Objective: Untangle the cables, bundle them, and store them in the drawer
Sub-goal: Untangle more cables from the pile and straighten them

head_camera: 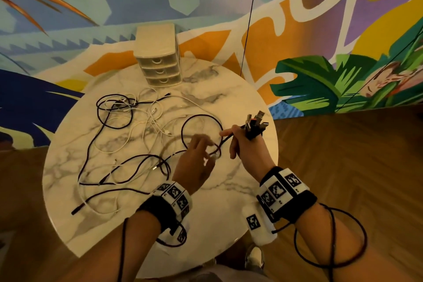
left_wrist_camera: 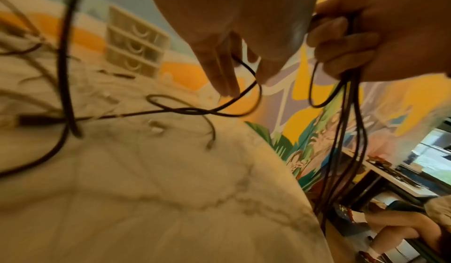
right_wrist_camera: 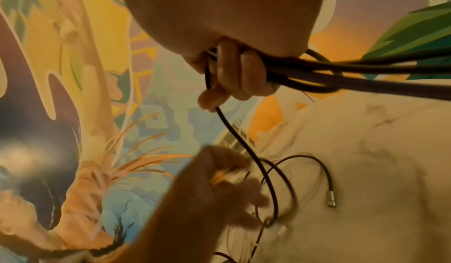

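The right hand has its fingers curled around a bunch of dark cables, plug ends sticking up. The left hand pinches 1 black cable's loop. More tangled cables lie across the marble table; the 3-drawer unit stands shut at its far edge.
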Available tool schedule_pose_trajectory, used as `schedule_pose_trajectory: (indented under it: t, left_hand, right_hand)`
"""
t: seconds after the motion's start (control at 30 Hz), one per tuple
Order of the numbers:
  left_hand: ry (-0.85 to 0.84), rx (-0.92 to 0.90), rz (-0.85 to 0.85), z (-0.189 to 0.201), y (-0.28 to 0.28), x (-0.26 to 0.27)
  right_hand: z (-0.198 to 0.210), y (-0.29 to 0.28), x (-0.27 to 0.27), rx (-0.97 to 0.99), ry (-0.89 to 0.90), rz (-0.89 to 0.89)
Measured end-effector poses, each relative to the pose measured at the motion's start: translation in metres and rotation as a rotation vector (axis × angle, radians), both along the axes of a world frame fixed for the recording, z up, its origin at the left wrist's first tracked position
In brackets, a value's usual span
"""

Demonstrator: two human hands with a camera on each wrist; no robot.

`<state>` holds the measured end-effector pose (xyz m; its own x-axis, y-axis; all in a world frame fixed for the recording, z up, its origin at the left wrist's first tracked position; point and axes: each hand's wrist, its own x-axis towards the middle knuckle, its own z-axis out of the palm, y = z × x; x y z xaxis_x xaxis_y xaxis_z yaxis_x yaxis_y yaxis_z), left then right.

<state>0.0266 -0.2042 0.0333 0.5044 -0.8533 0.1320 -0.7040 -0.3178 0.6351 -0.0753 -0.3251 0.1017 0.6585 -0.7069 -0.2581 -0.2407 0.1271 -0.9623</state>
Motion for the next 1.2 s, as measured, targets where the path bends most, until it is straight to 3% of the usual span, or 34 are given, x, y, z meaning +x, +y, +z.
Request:
schedule_pose_trajectory:
  t: [0.07,0.13,0.3,0.47,0.5,0.6,0.73,0.8,1.0,1.2]
  left_hand:
    - [0.083,0.139,-0.036,-0.023,0.008,0.002]
    - [0.031,0.246,-0.088,-0.038,0.014,0.007]
    - [-0.106,0.248,0.015,-0.032,0.012,0.04]
    - [-0.09,0.701,-0.108,-0.039,0.023,0.06]
    - [-0.113,0.717,-0.138,-0.039,0.023,0.056]
    - [-0.193,0.578,-0.127,-0.029,0.012,0.043]
    - [-0.221,0.124,0.107,0.004,0.004,0.046]
    - [-0.221,-0.011,0.152,0.025,0.002,0.047]
    - [-0.36,-0.021,-0.052,0.054,-0.002,0.021]
    - [-0.422,-0.012,-0.107,0.051,0.001,0.002]
  right_hand:
    - [0.003,0.0,-0.002,0.015,-0.035,-0.004]
    - [0.012,-0.001,-0.005,0.023,-0.067,0.025]
    - [0.04,-0.008,-0.01,0.096,-0.26,-0.1]
    - [0.052,-0.023,-0.011,0.124,-0.369,-0.275]
    - [0.05,-0.023,-0.011,0.128,-0.359,-0.276]
    - [0.044,-0.023,-0.015,0.141,-0.365,-0.296]
    - [0.031,-0.031,-0.02,0.13,-0.336,-0.327]
    - [0.021,-0.03,-0.021,0.132,-0.274,-0.27]
    - [-0.002,0.002,-0.009,0.218,0.029,0.087]
    - [-0.004,0.005,0.001,0.205,-0.038,0.083]
